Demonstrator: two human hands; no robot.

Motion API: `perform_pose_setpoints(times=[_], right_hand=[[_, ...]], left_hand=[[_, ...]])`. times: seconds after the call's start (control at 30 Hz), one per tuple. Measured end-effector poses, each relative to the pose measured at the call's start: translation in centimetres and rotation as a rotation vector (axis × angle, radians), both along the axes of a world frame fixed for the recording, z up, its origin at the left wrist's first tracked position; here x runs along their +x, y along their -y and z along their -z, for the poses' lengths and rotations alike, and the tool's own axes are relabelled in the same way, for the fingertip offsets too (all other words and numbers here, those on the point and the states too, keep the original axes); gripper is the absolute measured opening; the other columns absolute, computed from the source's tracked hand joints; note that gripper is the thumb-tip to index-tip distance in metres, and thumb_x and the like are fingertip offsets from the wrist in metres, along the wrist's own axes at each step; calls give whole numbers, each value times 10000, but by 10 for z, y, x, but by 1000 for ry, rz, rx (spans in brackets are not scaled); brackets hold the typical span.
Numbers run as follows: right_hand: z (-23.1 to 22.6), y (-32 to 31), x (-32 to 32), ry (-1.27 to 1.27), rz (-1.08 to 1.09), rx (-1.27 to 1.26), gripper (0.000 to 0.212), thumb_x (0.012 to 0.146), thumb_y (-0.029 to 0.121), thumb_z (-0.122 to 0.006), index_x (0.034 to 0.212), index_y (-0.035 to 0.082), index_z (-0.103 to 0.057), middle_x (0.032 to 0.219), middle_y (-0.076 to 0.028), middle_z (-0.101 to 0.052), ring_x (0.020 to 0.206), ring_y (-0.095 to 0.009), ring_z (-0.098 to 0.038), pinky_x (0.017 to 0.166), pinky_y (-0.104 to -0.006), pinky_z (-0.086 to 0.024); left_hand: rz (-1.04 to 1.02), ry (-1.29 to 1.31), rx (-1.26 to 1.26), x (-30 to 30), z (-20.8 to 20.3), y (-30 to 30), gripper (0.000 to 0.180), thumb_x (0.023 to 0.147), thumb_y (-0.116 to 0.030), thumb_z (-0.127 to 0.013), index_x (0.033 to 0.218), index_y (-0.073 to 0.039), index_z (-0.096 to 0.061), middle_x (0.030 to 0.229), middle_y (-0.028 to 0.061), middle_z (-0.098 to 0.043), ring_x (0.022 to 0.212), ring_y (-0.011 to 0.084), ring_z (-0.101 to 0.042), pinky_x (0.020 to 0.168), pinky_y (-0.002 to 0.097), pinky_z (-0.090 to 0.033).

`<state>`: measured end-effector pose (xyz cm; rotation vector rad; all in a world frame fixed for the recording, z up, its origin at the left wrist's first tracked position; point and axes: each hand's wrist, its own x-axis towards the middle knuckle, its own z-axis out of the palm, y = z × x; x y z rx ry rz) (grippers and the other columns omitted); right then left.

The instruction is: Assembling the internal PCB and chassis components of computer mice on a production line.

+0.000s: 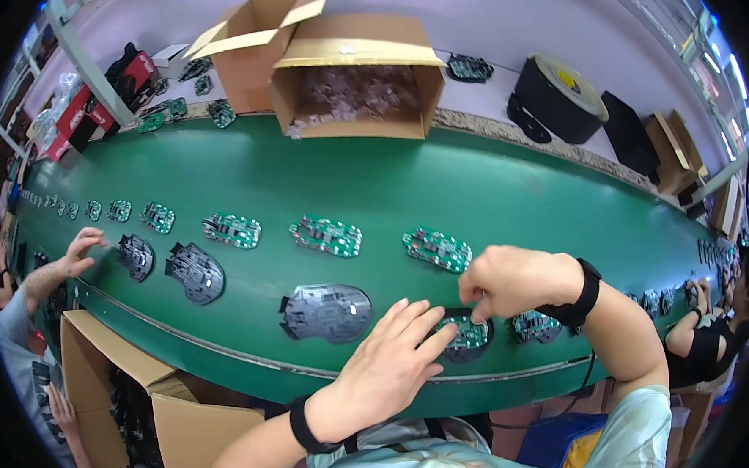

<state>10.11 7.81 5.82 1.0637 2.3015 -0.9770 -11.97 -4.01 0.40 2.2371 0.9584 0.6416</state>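
Note:
Below my hands, a green circuit board [468,334] lies in a dark, rounded mouse shell at the near edge of the green belt. My left hand [391,349] reaches over from the left, fingers stretched out and slightly apart, with fingertips at the board's left edge. Above the board's upper right, my right hand [517,284] is closed in a pinch; whatever is between its fingertips is hidden. An empty grey mouse shell [326,313] lies left of my left hand. Just beyond my right hand is a loose circuit board [437,248]. Another shell with a board [538,326] sits to the right.
More circuit boards [326,236] and shells [195,273] line the green belt [508,193]. Beyond it stand a carton of clear plastic pieces [427,104] and a black roll [558,97]. A co-worker's hand [84,252] reaches in at left, above an open carton [203,438].

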Motion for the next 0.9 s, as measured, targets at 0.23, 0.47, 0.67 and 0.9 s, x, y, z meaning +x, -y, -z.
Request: perform_pose_setpoints(times=[0.23,0.47,0.67,0.9], right_hand=[[13,-127,-110,-502,247,520,208,820,154,-804,931,-18,-771,857,-209,-755,804,-330,-753,756,-407,-589],[87,-241,-185,-315,558,795,271,789,211,-840,996,43,-789,1003,-206,-766,956,-381,-737,907,-436,-577],[96,-245,-201,-224,540,803,163,795,177,-829,894,61,-771,906,-204,-760,906,-387,-741,849,-457,-587],[54,-116,-174,-510,292,339,91,749,13,-775,831,-2,-738,759,-169,-729,706,-267,-729,691,-377,-578]], left_hand=[[-389,-104,94,-83,-16,2,539,765,-114,-833,1274,-34,-676,1361,179,-621,1285,382,-566,1103,528,-443],[-506,-91,-54,-144,6,-5,622,728,-129,-888,1305,-43,-673,1402,188,-595,1312,409,-536,1084,506,-453],[-419,-34,-101,-162,36,-21,587,697,-77,-885,1248,-30,-687,1374,180,-605,1258,406,-556,1045,485,-490],[-314,24,-110,-167,54,-23,559,687,-55,-880,1214,-23,-698,1355,184,-613,1233,407,-570,1010,468,-529]])
